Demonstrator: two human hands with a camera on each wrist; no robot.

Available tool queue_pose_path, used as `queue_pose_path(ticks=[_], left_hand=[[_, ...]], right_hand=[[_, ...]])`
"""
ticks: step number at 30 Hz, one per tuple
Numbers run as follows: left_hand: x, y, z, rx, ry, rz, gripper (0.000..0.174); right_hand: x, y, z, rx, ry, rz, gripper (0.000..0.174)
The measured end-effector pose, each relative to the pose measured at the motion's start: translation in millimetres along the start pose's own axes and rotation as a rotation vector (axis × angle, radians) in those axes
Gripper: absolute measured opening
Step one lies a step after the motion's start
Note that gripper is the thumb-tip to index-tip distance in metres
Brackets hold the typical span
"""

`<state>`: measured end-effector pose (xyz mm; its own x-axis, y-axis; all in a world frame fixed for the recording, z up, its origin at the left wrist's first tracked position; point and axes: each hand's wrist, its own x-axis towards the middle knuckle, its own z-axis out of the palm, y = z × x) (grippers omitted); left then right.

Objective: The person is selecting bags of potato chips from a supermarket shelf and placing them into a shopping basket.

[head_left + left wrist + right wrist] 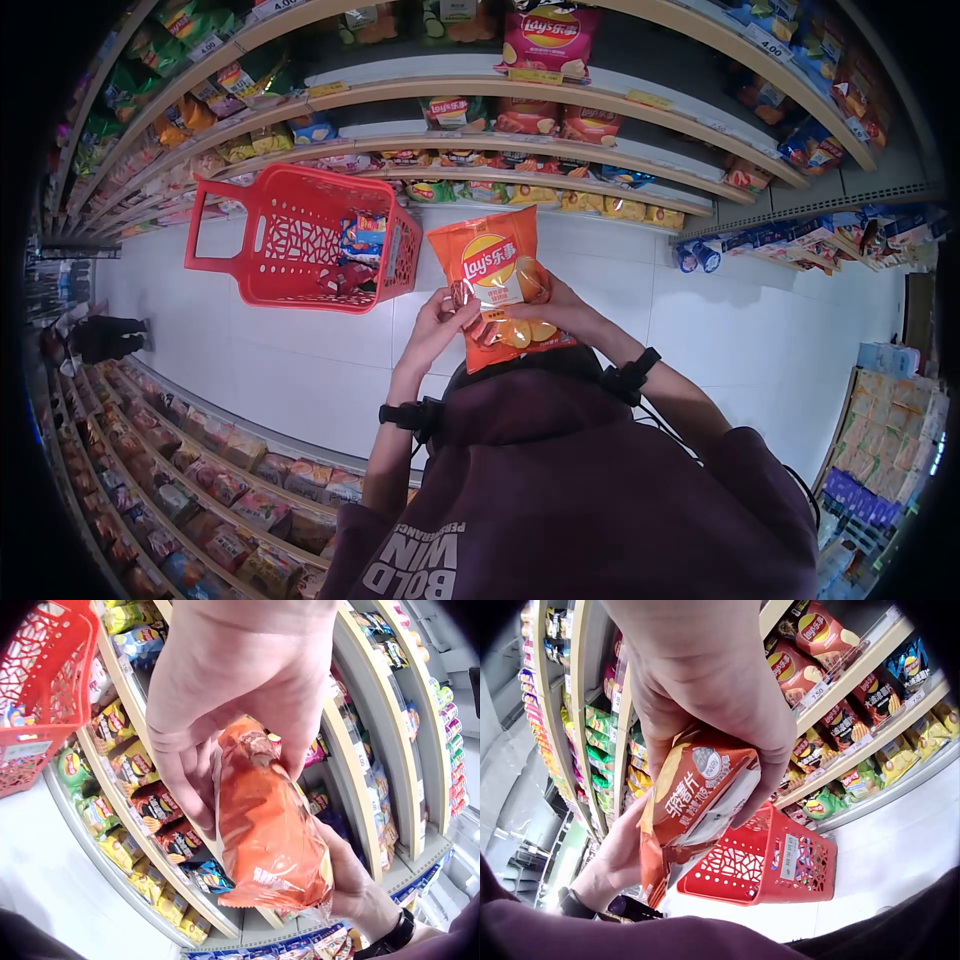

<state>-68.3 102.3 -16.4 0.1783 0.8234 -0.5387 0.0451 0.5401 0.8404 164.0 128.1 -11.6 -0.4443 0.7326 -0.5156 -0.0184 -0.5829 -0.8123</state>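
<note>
In front of the chest, both hands hold an orange bag of Lay's potato chips (490,255), its printed front facing up in the head view. My left hand (430,328) grips one side edge, the thumb lying over the front. On the opposite side, my right hand (562,310) holds the bag with its thumb across the print. The left wrist view has the bag's crinkled orange side (266,817) between the two hands. From the right wrist, the fingers curl round the bag's side (697,787), which carries white lettering.
A red shopping basket (285,296) stands on the pale floor (640,290) to the left, with blue and dark red packets inside. Curved shelves (660,105) of chip bags run along the far side. More packed shelves (215,490) lie behind at left. Stacked goods (880,430) stand at right.
</note>
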Motion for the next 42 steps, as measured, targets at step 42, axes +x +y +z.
queue_pose_path(ticks=[42], left_hand=[[172,47,247,0.243,-0.361,-0.066,0.028]], right_hand=[[62,-33,-410,0.195,0.524,-0.177,0.053]])
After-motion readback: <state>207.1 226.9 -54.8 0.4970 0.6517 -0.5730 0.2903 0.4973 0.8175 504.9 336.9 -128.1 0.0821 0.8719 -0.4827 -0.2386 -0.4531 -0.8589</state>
